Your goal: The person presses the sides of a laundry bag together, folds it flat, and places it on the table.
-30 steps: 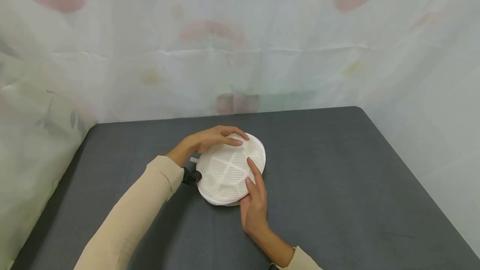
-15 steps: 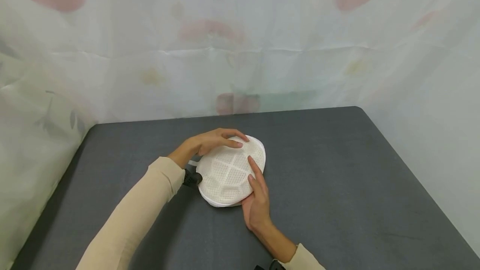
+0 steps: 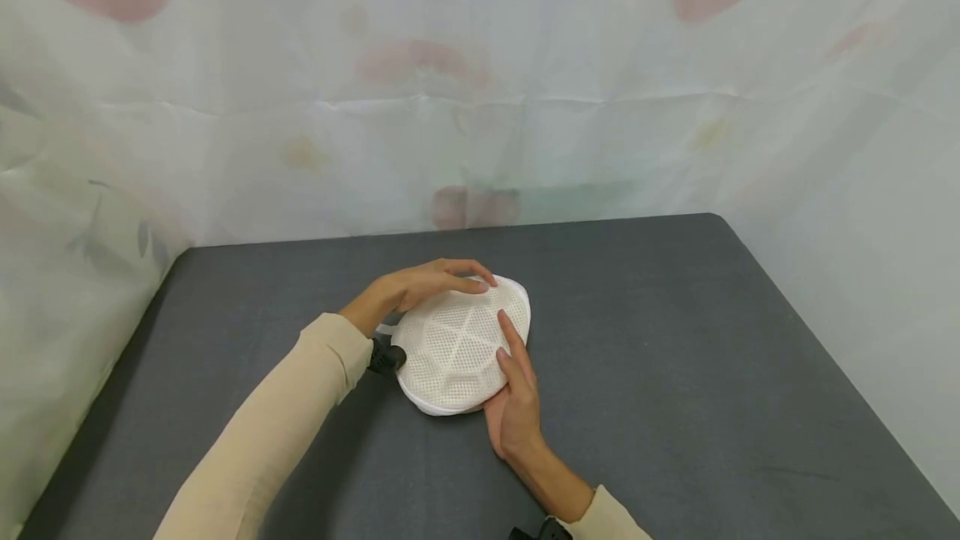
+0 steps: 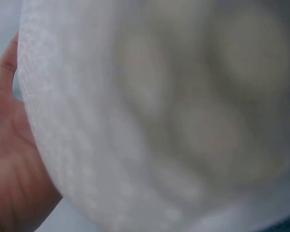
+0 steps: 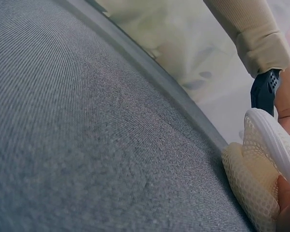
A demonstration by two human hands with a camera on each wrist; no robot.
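A pale sheet printed with faint pink and green shapes (image 3: 465, 107) hangs behind and to both sides of my view, and below it a dark grey tabletop (image 3: 675, 373) fills the lower half. Near the middle of that tabletop lies a round white mesh pouch (image 3: 457, 348), domed, with flat white bands crossing under its netting and a white rim round its edge.

My left hand (image 3: 420, 283) rests on the far left edge of the pouch; its fingers (image 3: 468, 280) lie nearly straight, lightly bent over the rim, touching it and not closed round it. My right hand (image 3: 513, 407) lies at the near right edge of the pouch, its fingers (image 3: 510, 338) stretched flat across the mesh and pressing on top of it. Both sleeves are beige, and a small black device (image 3: 386, 357) sits at the left cuff, just beside the pouch.

From the left wrist the pouch (image 4: 150, 121) fills the picture as a white blur, with part of a palm at its left edge. From the right wrist I see the tabletop (image 5: 87, 135) running up to the pouch (image 5: 261, 169) at the far right.
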